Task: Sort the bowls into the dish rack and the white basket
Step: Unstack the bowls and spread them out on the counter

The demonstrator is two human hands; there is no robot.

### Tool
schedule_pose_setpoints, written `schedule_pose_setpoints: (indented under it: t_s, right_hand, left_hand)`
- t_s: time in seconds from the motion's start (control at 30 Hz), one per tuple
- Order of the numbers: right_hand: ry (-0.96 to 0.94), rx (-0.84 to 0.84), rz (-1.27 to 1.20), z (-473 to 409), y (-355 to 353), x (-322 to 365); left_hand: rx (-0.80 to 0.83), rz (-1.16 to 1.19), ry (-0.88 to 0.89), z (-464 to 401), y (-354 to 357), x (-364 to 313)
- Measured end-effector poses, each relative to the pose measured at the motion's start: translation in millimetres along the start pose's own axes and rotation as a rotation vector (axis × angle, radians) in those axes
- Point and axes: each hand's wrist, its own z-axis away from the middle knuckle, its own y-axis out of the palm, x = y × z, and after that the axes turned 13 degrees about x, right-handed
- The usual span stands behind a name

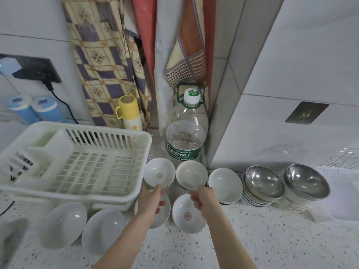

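Observation:
My left hand pinches the near rim of a white bowl with a red mark next to the white slatted basket. My right hand grips the near rim of a cream bowl. Under my hands lie a white bowl, partly hidden, and another red-marked bowl. To the right stand a stack of white bowls and two stacks topped by steel bowls. Two more white bowls sit front left. A wire dish rack shows at the far right edge.
A large water bottle stands right behind the two held bowls, against a tiled pillar. A yellow flask, two blue-lidded jars, a black cable and hanging cloths line the back wall.

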Motion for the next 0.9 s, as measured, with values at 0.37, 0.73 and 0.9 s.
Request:
schedule_pose_setpoints:
  t_s: [0.37, 0.73, 0.9]
  right_hand:
    - [0.018, -0.089, 0.050, -19, 11, -3]
    - [0.044, -0.133, 0.055, -20, 20, -4]
    - [-0.003, -0.173, 0.014, -18, 28, -6]
  left_hand:
    - [-0.055, -0.023, -0.103, -35, 0, -3]
    - [-0.014, -0.079, -0.062, -37, -2, -5]
    - [0.007, 0.011, -0.022, -32, 1, -9]
